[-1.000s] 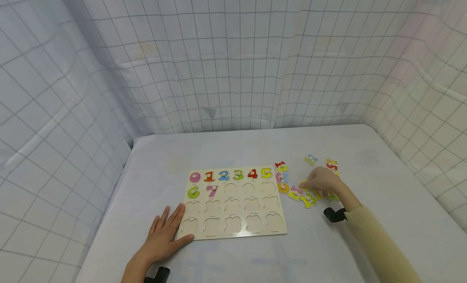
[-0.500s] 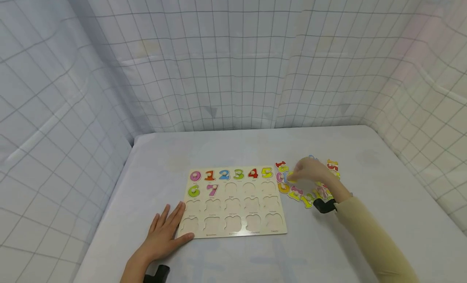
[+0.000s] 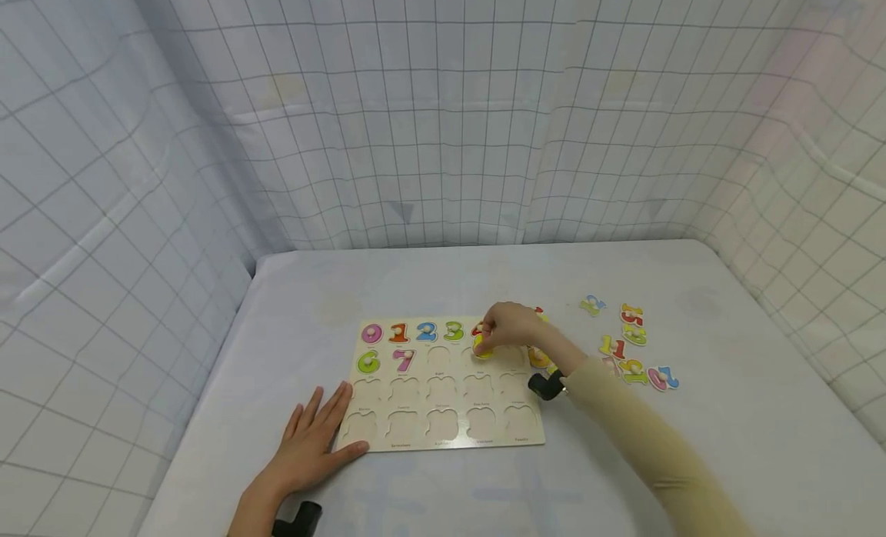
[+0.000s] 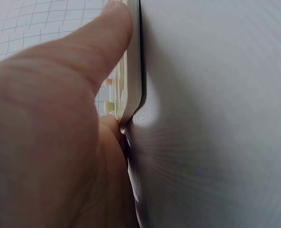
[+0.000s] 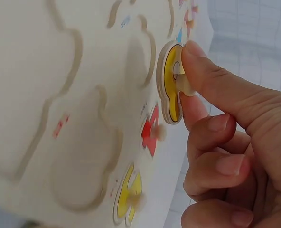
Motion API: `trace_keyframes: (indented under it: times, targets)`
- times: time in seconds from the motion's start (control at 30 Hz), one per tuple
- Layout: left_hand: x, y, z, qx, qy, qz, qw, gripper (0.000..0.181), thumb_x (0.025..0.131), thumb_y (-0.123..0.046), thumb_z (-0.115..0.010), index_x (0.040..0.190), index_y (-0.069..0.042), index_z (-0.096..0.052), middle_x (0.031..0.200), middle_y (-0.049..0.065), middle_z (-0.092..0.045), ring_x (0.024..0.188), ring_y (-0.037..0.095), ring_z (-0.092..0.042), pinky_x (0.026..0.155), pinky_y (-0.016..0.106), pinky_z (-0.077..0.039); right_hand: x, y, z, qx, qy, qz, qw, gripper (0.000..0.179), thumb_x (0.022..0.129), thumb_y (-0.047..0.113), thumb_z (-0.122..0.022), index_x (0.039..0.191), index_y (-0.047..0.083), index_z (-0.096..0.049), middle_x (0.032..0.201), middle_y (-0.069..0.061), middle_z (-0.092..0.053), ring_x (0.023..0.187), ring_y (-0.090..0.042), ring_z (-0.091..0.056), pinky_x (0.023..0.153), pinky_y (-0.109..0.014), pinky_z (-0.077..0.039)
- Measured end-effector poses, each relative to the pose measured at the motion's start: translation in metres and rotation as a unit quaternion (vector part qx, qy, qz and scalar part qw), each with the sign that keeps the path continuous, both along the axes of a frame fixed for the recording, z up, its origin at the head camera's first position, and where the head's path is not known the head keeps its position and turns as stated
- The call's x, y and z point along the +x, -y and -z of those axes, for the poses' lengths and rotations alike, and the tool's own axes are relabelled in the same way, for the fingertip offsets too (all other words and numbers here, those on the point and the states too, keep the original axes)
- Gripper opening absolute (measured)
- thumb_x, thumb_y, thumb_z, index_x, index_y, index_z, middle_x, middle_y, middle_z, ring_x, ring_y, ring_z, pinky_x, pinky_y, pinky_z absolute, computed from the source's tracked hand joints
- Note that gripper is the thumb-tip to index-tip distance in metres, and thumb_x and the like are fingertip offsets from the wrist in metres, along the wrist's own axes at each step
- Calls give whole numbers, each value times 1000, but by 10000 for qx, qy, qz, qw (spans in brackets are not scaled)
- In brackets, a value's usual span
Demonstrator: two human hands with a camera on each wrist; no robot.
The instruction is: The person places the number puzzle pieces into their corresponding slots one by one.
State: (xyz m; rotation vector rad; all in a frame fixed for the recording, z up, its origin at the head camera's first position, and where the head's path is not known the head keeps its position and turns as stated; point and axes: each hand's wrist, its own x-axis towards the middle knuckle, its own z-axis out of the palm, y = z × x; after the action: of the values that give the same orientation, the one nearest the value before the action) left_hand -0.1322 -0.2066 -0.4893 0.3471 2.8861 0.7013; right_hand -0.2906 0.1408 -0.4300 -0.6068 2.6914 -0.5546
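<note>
My right hand (image 3: 511, 325) pinches a yellow number puzzle piece (image 5: 170, 71) by its wooden knob, between thumb and index finger. The piece is tilted close over the second row of the wooden number board (image 3: 462, 425); which number it is cannot be made out. Pieces 0 to 7 sit in their slots, among them the red 4 (image 5: 150, 135) and yellow 5 (image 5: 124, 197). My left hand (image 3: 308, 452) lies with fingers spread at the board's lower left corner. In the left wrist view the thumb (image 4: 100, 42) rests along the board's edge.
To the right of the board lie several loose number pieces, including a red 15 (image 3: 631, 315), a yellow-and-red 11 (image 3: 612, 347) and a pink-and-blue piece (image 3: 663, 378). My right forearm (image 3: 644, 445) passes over the table near them. Grid-patterned cloth (image 3: 443, 137) hangs around the table.
My right hand has moved left from the loose pieces to above the board, carrying the yellow number piece. The left hand has stayed at the board's corner.
</note>
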Motion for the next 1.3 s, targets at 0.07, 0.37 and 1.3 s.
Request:
trace_keyframes:
  times: [0.07,0.37,1.3]
  targets:
    - [0,0,0,0,9,-2,10000,97,81,-65,-58,152,-9,-22,154,13,-23,141,41,-2,107,59,4,-1,13,3,-53,-3,-126,9999,33,73,40,-81,61,16,-62,59,8,-52,55,-10,-44,47,-25,-31]
    - [0,-2,3,30,40,12,10000,97,81,-65,-59,152,-9,-22,154,12,-22,141,40,-1,107,59,4,-6,52,15,-118,90,-526,9985,31,74,42,-80,64,18,-63,62,8,-55,59,-10,-47,52,-25,-36]
    - [-1,4,21,303,-587,47,9978,93,81,-63,-60,152,-14,-24,151,16,-29,141,38,-3,108,55,7,-4,66,31,-480,386,-309,9976,29,77,41,-78,65,18,-65,64,7,-58,62,-11,-50,56,-26,-40]
